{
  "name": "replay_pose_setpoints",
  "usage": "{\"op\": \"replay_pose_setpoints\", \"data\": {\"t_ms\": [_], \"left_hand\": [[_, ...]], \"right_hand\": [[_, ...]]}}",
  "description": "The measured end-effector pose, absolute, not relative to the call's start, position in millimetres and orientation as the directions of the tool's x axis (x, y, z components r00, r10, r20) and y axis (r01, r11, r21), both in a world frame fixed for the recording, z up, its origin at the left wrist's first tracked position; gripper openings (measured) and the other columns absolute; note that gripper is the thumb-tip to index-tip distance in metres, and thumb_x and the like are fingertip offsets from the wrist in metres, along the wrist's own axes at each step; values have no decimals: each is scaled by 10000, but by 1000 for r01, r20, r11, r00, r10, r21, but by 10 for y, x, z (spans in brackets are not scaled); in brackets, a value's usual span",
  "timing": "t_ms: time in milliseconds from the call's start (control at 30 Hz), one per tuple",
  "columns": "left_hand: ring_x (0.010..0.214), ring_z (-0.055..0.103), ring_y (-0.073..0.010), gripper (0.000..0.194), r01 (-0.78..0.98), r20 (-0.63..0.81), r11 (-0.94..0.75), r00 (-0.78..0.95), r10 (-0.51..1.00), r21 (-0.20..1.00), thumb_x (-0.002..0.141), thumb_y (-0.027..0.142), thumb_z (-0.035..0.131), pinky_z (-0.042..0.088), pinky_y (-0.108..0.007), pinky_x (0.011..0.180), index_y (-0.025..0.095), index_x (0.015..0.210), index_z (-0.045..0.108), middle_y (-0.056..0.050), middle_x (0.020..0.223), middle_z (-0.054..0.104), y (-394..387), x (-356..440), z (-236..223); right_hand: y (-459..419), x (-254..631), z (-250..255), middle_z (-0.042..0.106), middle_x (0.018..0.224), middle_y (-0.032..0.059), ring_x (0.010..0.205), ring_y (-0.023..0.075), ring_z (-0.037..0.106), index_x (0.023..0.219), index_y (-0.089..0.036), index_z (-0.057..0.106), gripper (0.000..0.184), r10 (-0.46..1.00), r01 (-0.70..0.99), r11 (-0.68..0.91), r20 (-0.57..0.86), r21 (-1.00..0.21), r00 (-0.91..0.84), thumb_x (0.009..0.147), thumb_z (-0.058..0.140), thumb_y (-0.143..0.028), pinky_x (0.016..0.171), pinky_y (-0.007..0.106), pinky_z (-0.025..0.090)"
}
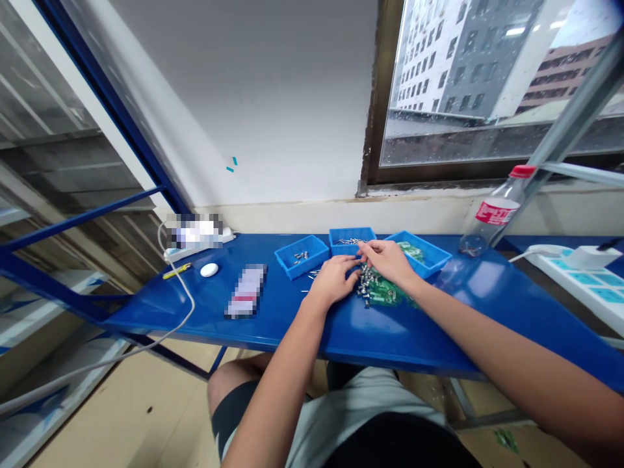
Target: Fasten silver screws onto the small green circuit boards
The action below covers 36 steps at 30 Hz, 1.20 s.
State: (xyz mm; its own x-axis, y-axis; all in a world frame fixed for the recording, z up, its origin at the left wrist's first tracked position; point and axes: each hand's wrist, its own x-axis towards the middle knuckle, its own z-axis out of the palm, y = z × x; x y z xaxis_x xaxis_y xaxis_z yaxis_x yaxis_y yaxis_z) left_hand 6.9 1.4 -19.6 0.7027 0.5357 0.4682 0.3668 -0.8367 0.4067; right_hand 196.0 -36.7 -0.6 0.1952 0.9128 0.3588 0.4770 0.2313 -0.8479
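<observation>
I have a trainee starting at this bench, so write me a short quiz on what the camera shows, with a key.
1. True or false: The bottle with the red cap stands to the left of all three blue trays.
2. Which blue tray holds green pieces?
A) the left one
B) the middle one
C) the right one
3. Fill in the colour: Between the yellow tool and the flat blurred-out thing lies a small ____ oval thing.

Key: 1. False; 2. C; 3. white
</observation>
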Motion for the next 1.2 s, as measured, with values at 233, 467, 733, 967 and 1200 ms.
{"op": "replay_pose_setpoints", "data": {"t_ms": [233,467,733,967,1200], "left_hand": [[1377,576,-299,408,266,441,-887,791,425,378,952,412,638,452,-437,1178,217,1298,731,-139,1429,651,-93,164,-148],[1200,678,-291,305,313,439,-856,755,488,412,956,279,606,510,-430,1099,198,1198,773,-131,1261,744,-42,140,-159],[960,741,-239,256,388,428,-811,704,567,437,913,155,597,564,-323,885,202,1061,800,-94,1066,796,-4,124,-143],[873,727,-222,244,403,452,-791,661,599,460,850,89,623,572,-319,853,195,991,792,-79,978,788,-11,118,-117],[901,748,-188,244,250,584,-695,395,709,675,857,69,647,610,-326,878,184,1049,745,-72,1049,783,-41,137,-49]], "right_hand": [[-494,1948,14,775,758,66,662,226,712,787,-219,752,508,878,550,273,438,-789,194,941,558,-663,596,327,555],[-518,1959,-6,772,738,59,652,225,700,765,-232,747,484,867,598,289,470,-748,169,962,547,-625,568,315,519],[-528,1949,2,772,735,53,628,219,687,774,-229,755,472,871,610,286,466,-739,155,963,549,-609,553,313,495],[-516,1947,-27,768,728,48,633,226,687,796,-228,761,449,872,628,285,468,-724,144,969,556,-588,565,320,507],[-510,1939,-44,787,904,50,784,227,724,974,-226,757,272,816,617,386,566,-686,119,952,614,-456,701,339,575]]}}
